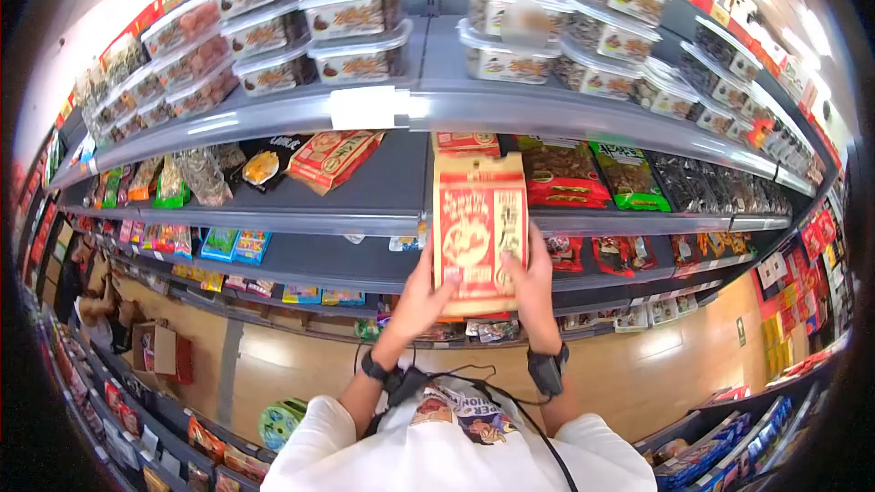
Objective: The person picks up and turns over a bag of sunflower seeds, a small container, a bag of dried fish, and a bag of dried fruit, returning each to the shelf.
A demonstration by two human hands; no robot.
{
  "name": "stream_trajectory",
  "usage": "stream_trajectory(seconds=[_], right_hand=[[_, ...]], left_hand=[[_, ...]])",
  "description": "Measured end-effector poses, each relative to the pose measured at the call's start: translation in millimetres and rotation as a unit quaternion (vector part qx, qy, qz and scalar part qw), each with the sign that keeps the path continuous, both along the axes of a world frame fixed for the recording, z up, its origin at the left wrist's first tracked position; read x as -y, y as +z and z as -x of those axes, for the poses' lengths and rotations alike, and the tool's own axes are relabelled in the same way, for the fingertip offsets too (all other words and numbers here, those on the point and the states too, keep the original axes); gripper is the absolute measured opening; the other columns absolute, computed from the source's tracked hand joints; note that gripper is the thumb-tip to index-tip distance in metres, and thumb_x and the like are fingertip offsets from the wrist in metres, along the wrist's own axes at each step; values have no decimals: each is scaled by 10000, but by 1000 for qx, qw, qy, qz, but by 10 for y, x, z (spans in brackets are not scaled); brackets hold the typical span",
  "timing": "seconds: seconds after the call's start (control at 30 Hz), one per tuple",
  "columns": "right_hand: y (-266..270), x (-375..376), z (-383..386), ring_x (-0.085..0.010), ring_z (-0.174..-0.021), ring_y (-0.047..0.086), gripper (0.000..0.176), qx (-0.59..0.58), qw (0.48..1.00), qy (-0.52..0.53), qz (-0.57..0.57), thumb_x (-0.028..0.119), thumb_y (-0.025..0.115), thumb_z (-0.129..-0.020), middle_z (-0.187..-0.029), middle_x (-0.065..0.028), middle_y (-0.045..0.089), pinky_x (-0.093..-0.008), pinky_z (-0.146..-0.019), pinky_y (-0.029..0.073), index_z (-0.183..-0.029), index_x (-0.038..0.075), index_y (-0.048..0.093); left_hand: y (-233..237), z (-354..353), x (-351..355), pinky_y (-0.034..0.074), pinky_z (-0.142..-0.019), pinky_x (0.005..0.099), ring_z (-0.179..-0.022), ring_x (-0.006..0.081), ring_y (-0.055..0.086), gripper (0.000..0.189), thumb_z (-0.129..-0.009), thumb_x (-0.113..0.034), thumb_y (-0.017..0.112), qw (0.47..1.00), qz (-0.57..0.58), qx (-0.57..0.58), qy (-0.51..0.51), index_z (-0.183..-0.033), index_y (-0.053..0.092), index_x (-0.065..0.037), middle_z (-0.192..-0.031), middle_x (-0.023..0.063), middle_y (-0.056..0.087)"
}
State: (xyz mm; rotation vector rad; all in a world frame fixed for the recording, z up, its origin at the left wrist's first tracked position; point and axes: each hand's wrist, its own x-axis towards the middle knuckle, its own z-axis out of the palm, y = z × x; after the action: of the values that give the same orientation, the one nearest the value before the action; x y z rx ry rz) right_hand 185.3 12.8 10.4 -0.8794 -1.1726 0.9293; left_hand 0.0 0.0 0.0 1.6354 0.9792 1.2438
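Note:
Both of my hands hold a tan and red paper packet [480, 232] upright in front of the middle shelf. My left hand [422, 296] grips its lower left side, thumb on the front. On its lower right side, my right hand [531, 284] has its fingers wrapped round the edge, with the thumb on the front too. Just behind the packet's top, a similar red packet [465, 143] lies on the shelf. Another red and tan packet [334, 159] lies to the left, beside a black packet [266, 165].
Above, the top shelf [273, 118] carries stacked plastic tubs [360, 62]. Green and red bags [629, 178] lie to the right. Lower shelves hold more packets. An open cardboard box [157, 348] stands on the floor at left, near a person [94, 314]. Shelving runs behind me on both sides.

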Motion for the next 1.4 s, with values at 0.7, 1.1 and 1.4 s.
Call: stream_trajectory(seconds=[0.7,1.1,1.4], right_hand=[[31,-1718,363,-487,-1034,544,464,533,803,-264,-32,160,551,-862,-1236,-285,511,-518,-887,464,-1267,-46,454],[25,-1774,315,-517,-1046,534,649,418,870,-247,-87,186,629,-832,-1263,-359,464,-531,-865,474,-1341,-77,324],[-4,-1831,264,-492,-901,604,560,422,870,-256,-20,240,645,-823,-933,-350,615,-520,-762,505,-1196,-121,432]], left_hand=[[182,305,-1659,349,-1020,515,-1175,466,475,829,-848,-532,580,906,-105,-400,95,-1351,355,87,-1219,320,527],[294,342,-1831,373,-982,512,-1198,419,489,875,-781,-558,646,892,-87,-439,70,-1320,387,82,-1257,280,534],[171,264,-1862,393,-968,536,-1149,380,539,992,-783,-543,651,877,-135,-447,115,-1389,260,138,-1229,257,566]])
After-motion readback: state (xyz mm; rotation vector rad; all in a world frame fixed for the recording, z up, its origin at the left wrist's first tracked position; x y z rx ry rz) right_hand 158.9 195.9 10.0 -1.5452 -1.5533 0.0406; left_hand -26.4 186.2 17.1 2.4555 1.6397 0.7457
